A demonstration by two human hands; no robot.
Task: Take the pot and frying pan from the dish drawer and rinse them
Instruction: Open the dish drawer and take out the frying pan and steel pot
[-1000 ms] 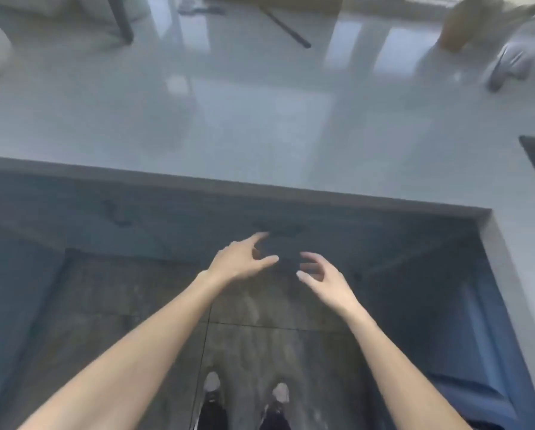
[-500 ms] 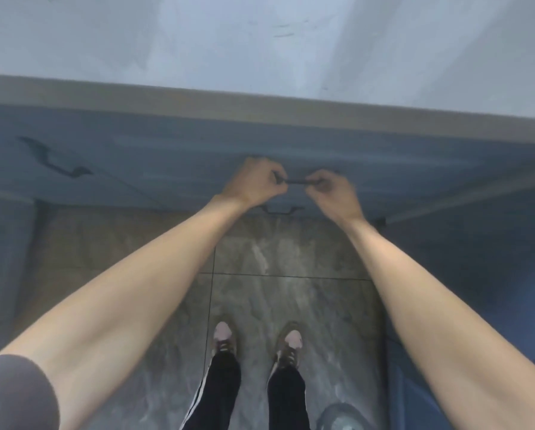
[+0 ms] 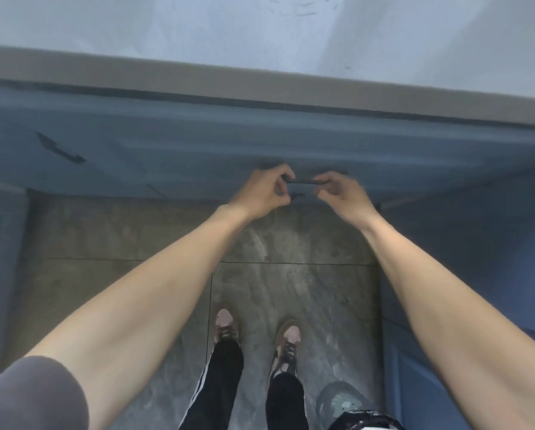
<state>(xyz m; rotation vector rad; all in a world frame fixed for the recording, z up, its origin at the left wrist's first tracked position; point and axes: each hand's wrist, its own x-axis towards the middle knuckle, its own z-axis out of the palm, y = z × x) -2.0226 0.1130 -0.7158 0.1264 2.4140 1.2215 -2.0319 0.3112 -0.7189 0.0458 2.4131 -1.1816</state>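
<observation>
A blue drawer front (image 3: 198,150) runs under the grey countertop (image 3: 260,29). Its thin dark handle (image 3: 303,181) sits at the centre. My left hand (image 3: 264,192) is closed around the handle's left end. My right hand (image 3: 342,193) curls its fingers around the right end. The drawer front looks level with the cabinet face beside it. No pot or frying pan is visible; the inside of the drawer is hidden.
Another dark handle (image 3: 59,148) sits on the cabinet front to the left. A lower handle (image 3: 297,195) peeks out between my hands. Blue cabinets (image 3: 465,274) stand to the right. My feet (image 3: 257,330) are on grey floor tiles. A dark round object (image 3: 344,401) lies near my right foot.
A second ago both hands were open and reaching toward the cabinet; they closed on the handle half a second ago and still hold it. My head has tilted down.
</observation>
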